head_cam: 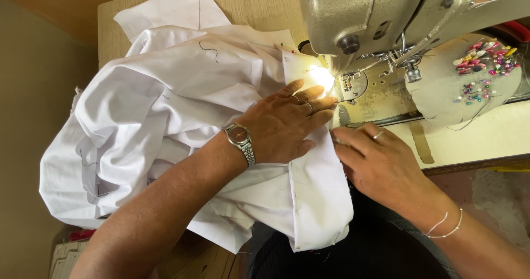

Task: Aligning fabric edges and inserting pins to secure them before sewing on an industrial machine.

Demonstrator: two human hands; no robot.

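2 hands [287, 125] [381, 163], fingers [314, 103] atop white fabric [165, 102]

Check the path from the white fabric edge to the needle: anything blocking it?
Nothing visible blocks it. The left hand lies flat on the white fabric, fingertips near the presser foot; the right hand pinches the fabric edge. The pin cushion sits off to the right.

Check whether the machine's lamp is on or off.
On: a bright glow lights the white cloth beside the needle, by the left hand.
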